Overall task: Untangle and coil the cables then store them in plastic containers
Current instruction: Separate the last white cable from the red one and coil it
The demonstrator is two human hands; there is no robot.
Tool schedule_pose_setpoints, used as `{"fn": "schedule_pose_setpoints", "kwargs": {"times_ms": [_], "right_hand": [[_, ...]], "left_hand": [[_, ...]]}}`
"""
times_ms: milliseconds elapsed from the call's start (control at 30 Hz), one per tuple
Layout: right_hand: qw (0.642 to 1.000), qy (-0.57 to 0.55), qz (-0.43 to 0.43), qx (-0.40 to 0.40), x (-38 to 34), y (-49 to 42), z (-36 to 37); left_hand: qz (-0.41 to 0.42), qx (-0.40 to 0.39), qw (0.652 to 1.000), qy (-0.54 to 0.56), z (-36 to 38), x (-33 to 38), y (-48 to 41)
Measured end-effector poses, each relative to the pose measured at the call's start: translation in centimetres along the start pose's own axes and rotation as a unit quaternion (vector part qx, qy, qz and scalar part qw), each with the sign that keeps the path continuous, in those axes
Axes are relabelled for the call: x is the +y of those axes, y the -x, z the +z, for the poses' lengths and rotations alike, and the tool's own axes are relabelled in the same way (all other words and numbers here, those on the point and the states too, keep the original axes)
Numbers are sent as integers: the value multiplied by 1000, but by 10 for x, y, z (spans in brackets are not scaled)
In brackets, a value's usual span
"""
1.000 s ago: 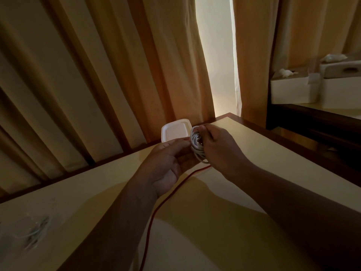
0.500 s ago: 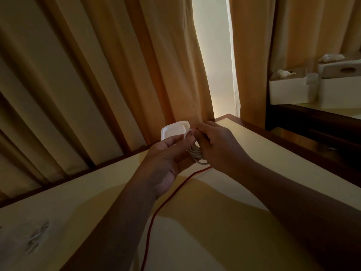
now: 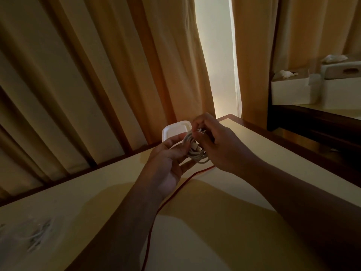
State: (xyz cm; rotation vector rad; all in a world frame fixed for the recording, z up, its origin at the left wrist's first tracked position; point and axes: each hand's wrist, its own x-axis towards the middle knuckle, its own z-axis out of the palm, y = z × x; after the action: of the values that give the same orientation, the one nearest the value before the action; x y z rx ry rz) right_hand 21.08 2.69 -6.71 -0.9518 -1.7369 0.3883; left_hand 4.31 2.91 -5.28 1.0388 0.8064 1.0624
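A home room — long curtains (image 3: 121, 79), a cream table (image 3: 224, 222), storage boxes (image 3: 291, 91).

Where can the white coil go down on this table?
Free: tabletop between the red cable and the blurred cable tangle at left, and right of the red cable to the edge. Crowded: far edge around the white container.

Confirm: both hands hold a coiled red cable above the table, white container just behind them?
Not quite. In the head view the coiled cable held by the left hand and right hand is white; the red cable lies on the table below. The white container does sit just behind them.
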Motion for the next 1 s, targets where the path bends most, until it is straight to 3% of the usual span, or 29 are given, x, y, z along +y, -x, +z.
{"fn": "schedule_pose_setpoints", "kwargs": {"times_ms": [333,733,900,1000], "right_hand": [[1000,18,-16,-15,0,2,4],[999,32,0,3,6,0,5],[999,45,28,5,6,-1,7],[997,27,61,30,7,-2,6]], "left_hand": [[-2,-46,983,-179,-9,8,-3],[-6,-77,995,-64,-6,-1,-4],[29,-79,984,-160,-7,-7,-5],[113,-59,949,-288,-7,-10,-5]]}}
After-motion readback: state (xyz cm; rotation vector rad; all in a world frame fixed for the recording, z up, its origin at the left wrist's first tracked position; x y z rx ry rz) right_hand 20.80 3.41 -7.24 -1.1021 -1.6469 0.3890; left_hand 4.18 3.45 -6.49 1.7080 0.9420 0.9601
